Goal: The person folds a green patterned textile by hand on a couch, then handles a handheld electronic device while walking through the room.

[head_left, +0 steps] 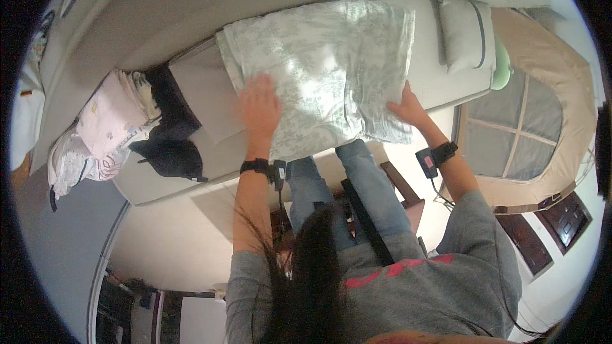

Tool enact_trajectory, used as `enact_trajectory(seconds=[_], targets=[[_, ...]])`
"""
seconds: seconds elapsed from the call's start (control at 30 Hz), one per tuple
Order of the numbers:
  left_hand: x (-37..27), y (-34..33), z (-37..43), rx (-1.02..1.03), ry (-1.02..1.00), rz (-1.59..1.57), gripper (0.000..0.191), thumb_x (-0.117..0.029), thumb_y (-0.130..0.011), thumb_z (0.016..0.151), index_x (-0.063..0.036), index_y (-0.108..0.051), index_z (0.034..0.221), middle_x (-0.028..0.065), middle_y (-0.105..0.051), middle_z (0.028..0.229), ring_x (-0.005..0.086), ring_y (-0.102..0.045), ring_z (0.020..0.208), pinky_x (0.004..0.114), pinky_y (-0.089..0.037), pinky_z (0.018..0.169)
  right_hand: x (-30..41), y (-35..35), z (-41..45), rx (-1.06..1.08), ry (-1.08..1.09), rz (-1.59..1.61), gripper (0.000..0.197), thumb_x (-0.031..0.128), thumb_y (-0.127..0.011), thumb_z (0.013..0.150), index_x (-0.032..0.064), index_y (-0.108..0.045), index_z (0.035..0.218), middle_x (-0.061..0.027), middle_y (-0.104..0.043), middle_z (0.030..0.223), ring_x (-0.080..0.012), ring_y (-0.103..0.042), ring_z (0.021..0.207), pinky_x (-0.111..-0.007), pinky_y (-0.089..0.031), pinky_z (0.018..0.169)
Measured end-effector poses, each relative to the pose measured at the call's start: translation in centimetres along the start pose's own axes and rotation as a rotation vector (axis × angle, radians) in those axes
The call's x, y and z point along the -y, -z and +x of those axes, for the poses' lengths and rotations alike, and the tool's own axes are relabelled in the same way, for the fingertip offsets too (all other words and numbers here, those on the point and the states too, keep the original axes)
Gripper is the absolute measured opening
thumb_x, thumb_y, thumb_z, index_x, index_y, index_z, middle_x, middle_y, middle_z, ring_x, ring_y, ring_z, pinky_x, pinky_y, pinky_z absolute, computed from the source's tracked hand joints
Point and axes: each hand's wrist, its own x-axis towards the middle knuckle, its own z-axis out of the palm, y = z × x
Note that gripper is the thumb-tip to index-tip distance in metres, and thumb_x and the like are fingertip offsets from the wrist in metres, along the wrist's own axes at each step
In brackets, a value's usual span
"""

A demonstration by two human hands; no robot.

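Observation:
A pale green and white patterned cloth [315, 76], like a blanket or cover, lies partly folded across a long light-coloured couch [430, 76]. My left hand [260, 105], blurred, is over the cloth's left edge with its palm down and seems to hold nothing. At the cloth's right edge is my right hand [409, 106], thumb and fingers spread; its fingertips meet the cloth's border, and whether they pinch it cannot be told. A small box on a dark strap is on each wrist.
A black garment [172, 153] and a pile of folded pink and white cloths [107, 114] lie at the couch's left end. A cushion [461, 33] with a dark stripe and a green round object [502, 64] are at its right end, near a beige play tent [569, 100].

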Motion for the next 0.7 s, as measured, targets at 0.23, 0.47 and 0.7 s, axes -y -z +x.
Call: enact_trajectory(seconds=[0.23,0.47,0.7], targets=[[-0.9,0.3,-0.7,0.132,0.011,-0.25,0.054,-0.03,-0.048,0.077,-0.0086,-0.036,0.125,0.0139,-0.025,0.133,0.0279,-0.022,0.123,0.043,-0.018,0.099,11.3,-5.1,-2.7,0.001,-0.011,-0.162,0.072,0.018,-0.055,0.07,-0.0145,-0.013,0.119,-0.0296,-0.053,0.09,-0.0423,-0.054,0.083,-0.04,-0.045,0.073],[-0.6,4.9,-1.1,0.495,0.263,-1.824,0.059,-0.038,-0.048,0.081,-0.0001,-0.033,0.124,0.0167,-0.04,0.122,0.0259,-0.036,0.115,0.03,-0.027,0.095,18.4,-11.8,-2.6,0.053,0.071,-0.14,0.07,0.013,-0.054,0.069,-0.0086,-0.015,0.124,-0.0254,-0.055,0.083,-0.0389,-0.055,0.074,-0.043,-0.045,0.064],[4.1,1.5,-4.7,0.395,0.549,-1.776,0.059,-0.024,-0.059,0.074,0.0,-0.033,0.122,0.0134,-0.048,0.111,0.0225,-0.051,0.094,0.031,-0.041,0.077,19.9,-19.9,-1.6,0.179,0.284,-0.042,0.059,0.012,-0.051,0.072,-0.0067,-0.023,0.12,-0.0226,-0.056,0.08,-0.038,-0.055,0.072,-0.043,-0.045,0.062]])
